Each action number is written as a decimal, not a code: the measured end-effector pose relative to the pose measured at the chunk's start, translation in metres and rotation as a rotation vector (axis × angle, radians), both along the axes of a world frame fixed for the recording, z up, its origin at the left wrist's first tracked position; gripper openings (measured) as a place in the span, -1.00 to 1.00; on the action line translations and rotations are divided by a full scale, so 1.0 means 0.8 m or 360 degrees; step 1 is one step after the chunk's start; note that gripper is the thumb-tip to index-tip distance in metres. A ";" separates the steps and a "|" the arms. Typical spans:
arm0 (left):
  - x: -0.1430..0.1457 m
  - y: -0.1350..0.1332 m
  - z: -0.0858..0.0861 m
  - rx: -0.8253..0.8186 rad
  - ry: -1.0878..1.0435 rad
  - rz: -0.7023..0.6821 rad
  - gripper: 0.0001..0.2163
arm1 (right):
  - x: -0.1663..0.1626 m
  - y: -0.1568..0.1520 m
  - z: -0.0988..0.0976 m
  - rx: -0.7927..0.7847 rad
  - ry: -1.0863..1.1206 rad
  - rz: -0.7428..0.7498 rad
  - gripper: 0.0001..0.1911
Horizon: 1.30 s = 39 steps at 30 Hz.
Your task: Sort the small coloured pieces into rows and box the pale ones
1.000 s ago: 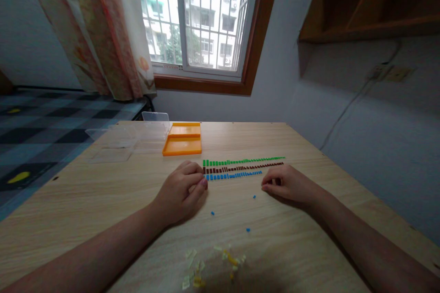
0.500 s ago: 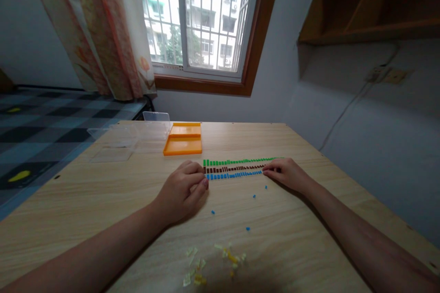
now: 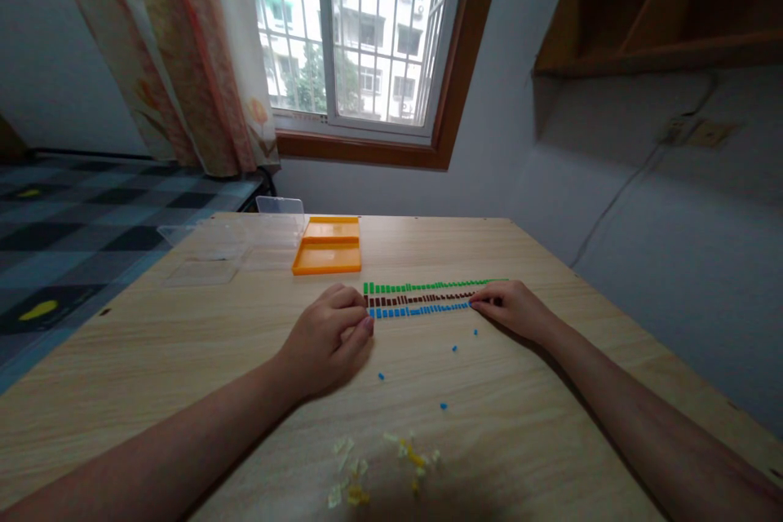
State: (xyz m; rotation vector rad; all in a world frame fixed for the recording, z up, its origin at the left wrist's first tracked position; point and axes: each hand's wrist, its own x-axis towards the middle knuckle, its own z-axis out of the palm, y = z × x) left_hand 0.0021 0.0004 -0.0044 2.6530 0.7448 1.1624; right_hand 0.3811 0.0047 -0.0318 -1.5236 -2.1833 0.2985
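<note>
Three rows of tiny flat pieces lie across the table: a green row [image 3: 416, 287] at the back, a dark brown row [image 3: 421, 299] in the middle and a blue row [image 3: 391, 312] in front. My left hand [image 3: 336, 334] rests by the rows' left end, fingers curled in; whatever they may hold is hidden. At the right end of the blue row, my right hand [image 3: 505, 303] has thumb and fingertips pinched together on a small blue piece. Several loose blue pieces [image 3: 454, 348] lie nearer to me.
Pale and yellow bits [image 3: 356, 496] are scattered at the table's near side. An orange two-part tray [image 3: 327, 269] stands behind my left hand, with clear plastic boxes [image 3: 205, 269] to its left. A wall shelf [image 3: 661, 57] hangs at upper right.
The view has shifted very slightly. Both hands stay at their ends of the rows, and the right fingertips remain at the blue row's end.
</note>
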 end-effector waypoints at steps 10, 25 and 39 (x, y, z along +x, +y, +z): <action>-0.001 0.001 -0.003 -0.0010 -0.0012 -0.0006 -0.68 | 0.001 0.001 0.000 -0.0020 0.0033 0.0015 -0.80; -0.001 -0.002 -0.001 -0.0032 0.0002 -0.0001 -0.70 | -0.021 -0.049 0.035 -0.0367 0.0024 0.0160 -0.84; -0.002 -0.002 -0.001 -0.0039 0.0002 0.0004 -0.69 | -0.002 -0.017 0.017 -0.0086 -0.0023 -0.0066 -0.77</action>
